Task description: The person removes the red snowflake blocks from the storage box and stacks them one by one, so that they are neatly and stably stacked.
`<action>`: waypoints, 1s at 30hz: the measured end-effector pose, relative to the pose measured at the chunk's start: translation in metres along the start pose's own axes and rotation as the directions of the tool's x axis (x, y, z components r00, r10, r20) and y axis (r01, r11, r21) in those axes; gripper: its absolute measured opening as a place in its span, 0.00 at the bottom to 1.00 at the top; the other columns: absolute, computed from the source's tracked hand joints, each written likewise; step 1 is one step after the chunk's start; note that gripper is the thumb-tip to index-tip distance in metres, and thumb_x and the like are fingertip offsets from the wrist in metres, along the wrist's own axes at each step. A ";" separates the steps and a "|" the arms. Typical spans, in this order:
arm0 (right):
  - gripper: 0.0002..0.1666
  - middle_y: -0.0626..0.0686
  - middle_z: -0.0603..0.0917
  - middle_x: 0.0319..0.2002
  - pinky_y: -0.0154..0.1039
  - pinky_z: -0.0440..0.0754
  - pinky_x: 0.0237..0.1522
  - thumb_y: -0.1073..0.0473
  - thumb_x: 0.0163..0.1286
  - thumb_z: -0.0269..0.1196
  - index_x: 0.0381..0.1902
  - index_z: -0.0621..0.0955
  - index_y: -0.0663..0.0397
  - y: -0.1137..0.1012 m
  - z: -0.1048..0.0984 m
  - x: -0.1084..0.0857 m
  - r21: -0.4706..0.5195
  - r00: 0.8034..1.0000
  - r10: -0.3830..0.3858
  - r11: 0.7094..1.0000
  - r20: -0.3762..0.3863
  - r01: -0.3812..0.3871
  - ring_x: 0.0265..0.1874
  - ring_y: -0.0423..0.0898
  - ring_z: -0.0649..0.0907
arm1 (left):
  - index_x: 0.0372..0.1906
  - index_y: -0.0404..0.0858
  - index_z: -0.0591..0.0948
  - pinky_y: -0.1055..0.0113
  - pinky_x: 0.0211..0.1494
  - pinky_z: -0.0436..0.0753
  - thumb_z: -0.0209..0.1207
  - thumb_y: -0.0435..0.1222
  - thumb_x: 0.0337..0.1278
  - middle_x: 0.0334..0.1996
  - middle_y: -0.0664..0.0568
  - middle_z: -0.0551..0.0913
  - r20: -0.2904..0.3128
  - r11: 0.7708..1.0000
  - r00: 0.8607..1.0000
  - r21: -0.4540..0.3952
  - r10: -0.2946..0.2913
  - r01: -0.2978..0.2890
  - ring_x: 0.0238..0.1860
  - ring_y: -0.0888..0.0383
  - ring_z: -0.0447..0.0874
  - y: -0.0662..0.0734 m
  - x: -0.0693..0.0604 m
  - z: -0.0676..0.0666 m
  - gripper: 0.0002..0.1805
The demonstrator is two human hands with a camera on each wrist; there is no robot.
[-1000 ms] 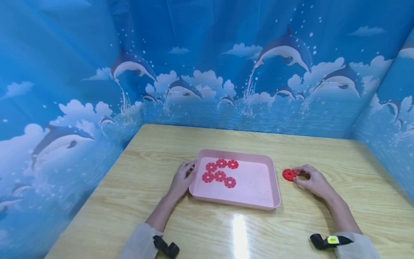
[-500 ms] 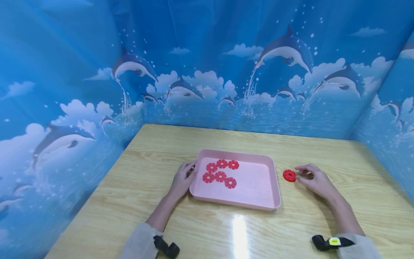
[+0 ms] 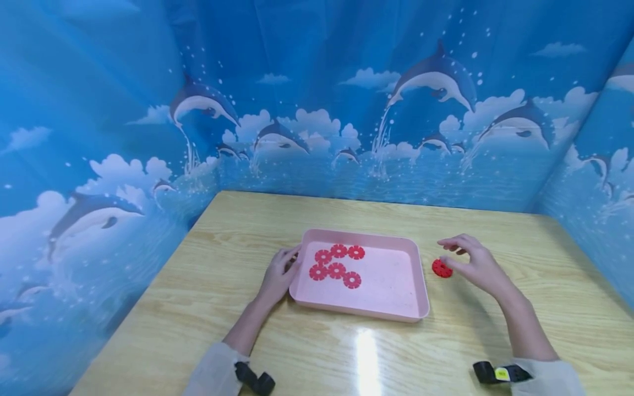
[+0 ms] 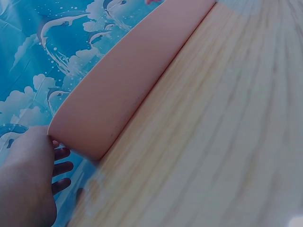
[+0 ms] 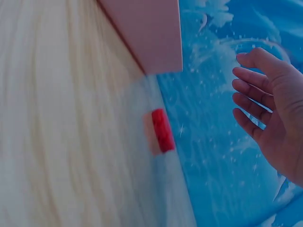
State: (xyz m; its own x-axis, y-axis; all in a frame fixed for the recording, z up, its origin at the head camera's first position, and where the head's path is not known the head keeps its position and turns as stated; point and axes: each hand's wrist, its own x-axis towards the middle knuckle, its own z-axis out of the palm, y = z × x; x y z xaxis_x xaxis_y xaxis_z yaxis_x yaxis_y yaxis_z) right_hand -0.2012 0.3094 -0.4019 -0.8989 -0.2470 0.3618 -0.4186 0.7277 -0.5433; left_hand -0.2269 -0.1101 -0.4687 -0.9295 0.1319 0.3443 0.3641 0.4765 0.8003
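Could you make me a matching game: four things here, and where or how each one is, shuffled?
1. Left hand
2. Right hand
3. Pink tray
4. Lone red notched disc

A. Contains six red discs
B. On the table, beside the tray
C. Raised, holding nothing
D. At the tray's left end

Pairs: 1-D, 2-C, 3-A, 4-B

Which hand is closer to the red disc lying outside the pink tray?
Right. The right hand is raised close to the red disc, not touching; the left hand is across the pink tray, at its left side.
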 end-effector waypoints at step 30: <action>0.19 0.55 0.78 0.37 0.38 0.77 0.35 0.58 0.56 0.66 0.44 0.79 0.64 -0.075 0.103 0.056 0.088 0.985 0.065 0.993 0.160 -0.080 0.35 0.47 0.76 | 0.60 0.36 0.72 0.58 0.48 0.76 0.54 0.34 0.62 0.46 0.46 0.75 -0.003 1.000 1.000 0.008 0.019 -0.019 0.43 0.52 0.75 -0.002 0.000 0.000 0.21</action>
State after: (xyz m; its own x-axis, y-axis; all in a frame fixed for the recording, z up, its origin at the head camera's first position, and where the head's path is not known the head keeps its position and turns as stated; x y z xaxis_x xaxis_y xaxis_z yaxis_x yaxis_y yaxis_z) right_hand -0.2335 0.1749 -0.4189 -0.9332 -0.2986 0.2000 -0.3556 0.6857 -0.6351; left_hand -0.2280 -0.1107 -0.4703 -0.9224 0.1386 0.3605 0.3809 0.4806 0.7899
